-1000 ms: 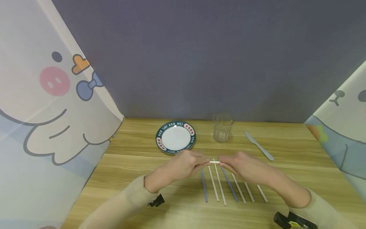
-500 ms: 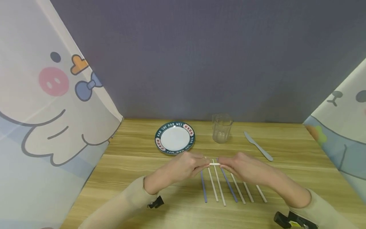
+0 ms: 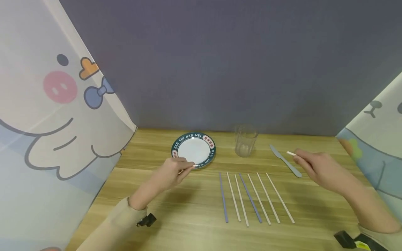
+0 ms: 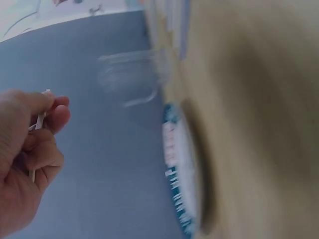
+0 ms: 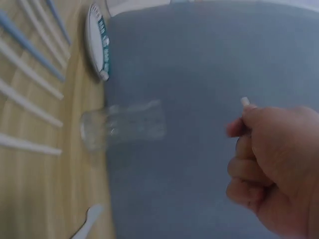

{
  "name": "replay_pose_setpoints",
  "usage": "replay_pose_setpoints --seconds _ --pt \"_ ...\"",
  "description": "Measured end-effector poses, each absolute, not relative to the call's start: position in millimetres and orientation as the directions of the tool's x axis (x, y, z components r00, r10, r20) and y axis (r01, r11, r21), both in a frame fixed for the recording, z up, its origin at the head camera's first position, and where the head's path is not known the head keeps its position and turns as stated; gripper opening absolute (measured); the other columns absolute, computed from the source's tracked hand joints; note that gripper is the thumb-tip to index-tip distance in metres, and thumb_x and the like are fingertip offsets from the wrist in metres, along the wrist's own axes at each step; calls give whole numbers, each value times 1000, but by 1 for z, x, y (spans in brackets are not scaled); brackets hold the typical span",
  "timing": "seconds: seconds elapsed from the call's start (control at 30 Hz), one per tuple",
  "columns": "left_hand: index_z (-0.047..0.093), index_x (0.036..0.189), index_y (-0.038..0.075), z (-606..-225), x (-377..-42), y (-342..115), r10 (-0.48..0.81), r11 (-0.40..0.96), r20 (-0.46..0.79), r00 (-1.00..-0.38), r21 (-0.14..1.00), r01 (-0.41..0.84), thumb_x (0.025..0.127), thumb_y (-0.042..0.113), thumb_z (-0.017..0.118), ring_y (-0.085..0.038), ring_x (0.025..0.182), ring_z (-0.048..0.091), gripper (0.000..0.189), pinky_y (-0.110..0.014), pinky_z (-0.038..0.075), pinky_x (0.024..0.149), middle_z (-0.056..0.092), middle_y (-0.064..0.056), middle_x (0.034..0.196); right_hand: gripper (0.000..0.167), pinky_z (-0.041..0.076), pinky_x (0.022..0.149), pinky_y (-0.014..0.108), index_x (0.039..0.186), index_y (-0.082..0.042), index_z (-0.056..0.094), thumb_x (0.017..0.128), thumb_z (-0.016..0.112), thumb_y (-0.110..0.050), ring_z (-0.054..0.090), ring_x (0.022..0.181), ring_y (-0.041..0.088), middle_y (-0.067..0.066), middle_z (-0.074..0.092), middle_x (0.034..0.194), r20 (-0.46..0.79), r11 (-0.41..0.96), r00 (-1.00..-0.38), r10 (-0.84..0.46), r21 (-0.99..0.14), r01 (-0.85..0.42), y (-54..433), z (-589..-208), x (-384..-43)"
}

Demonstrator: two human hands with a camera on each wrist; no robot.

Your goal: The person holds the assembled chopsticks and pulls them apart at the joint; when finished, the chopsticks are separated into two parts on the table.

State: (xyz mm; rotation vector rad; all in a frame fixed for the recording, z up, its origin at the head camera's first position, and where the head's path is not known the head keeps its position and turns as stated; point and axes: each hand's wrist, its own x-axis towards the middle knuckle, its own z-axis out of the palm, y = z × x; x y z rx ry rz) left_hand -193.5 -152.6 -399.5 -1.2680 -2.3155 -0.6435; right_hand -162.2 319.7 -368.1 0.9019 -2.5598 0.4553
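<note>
In the head view, my left hand (image 3: 174, 171) pinches a short white stick piece (image 4: 40, 121) above the near rim of the plate (image 3: 205, 163); the fingers cover much of the piece. My right hand (image 3: 321, 170) is raised by the table knife (image 3: 287, 162) and pinches another white stick piece (image 3: 291, 153), only its tip showing. Between the hands, several thin sticks lie side by side on the table: white ones (image 3: 263, 198) and two blue ones (image 3: 250, 197).
A clear glass mug (image 3: 246, 141) stands at the back of the wooden table (image 3: 194, 230), right of the plate. A grey panel (image 3: 220, 69) rises behind the table, with cartoon-printed sheets (image 3: 59, 139) at both sides.
The hands were together over the sticks, holding one white stick between them. Now they are far apart, left hand to the left, right hand to the right, each with a white piece.
</note>
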Motion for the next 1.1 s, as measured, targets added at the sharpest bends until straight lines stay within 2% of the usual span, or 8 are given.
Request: replay_pose_setpoints --seconds 0.13,0.27,0.47,0.6,0.7,0.8,0.93,1.1 --pt "82 105 0 -418 -189 -154 669 476 515 -536 257 841 91 -2 74 -2 63 47 16 -7 41 54 64 -2 80 23 30 55 17 97 -19 67 103 62 3 26 62 -10 -19 46 80 442 740 -733 -517 -199 -643 333 -382 -157" --pt "82 109 -1 -428 -188 -156 659 502 472 -585 303 810 91 -4 70 -6 72 48 22 -11 44 59 59 -2 89 24 31 57 16 101 -13 73 102 61 7 30 69 -9 -12 49 91 443 735 -738 -509 -222 -641 344 -402 -150" --pt "83 109 4 -436 -190 -160 671 537 436 -599 271 799 91 -3 74 -9 83 51 21 -18 51 68 62 0 90 16 30 56 14 107 3 75 99 63 10 30 71 -10 -6 51 92 462 758 -743 -484 -202 -620 364 -426 -142" --pt "84 106 7 -440 -192 -163 687 553 389 -614 267 789 91 0 78 -7 82 54 18 -17 53 69 68 1 91 24 32 55 13 108 -5 76 89 75 10 34 70 -11 -10 55 88 444 764 -766 -466 -235 -601 372 -438 -138" --pt "84 106 8 -443 -193 -164 692 570 329 -642 297 766 92 2 79 -6 78 53 15 -15 51 65 70 0 90 35 35 58 11 101 -16 76 78 84 9 42 73 -12 -15 59 84 450 771 -768 -455 -232 -593 376 -446 -139" --pt "84 106 6 -446 -194 -165 692 583 281 -665 326 744 93 3 79 -5 77 56 15 -14 52 65 73 -2 91 38 42 63 10 96 -21 76 72 88 7 51 77 -11 -15 66 85 446 773 -771 -455 -231 -590 379 -456 -141" --pt "84 105 5 -449 -196 -164 698 584 246 -673 348 733 91 3 81 -7 78 64 15 -14 55 68 77 -5 93 39 52 66 14 93 -24 75 71 90 4 59 80 -9 -15 71 89 424 786 -792 -439 -246 -567 381 -465 -143" --pt "84 105 6 -454 -199 -163 712 588 196 -675 359 725 91 4 82 -9 80 68 14 -14 57 72 77 -4 93 36 57 65 23 92 -25 74 74 89 3 61 82 -9 -16 71 89 395 799 -818 -419 -267 -538 380 -473 -146"
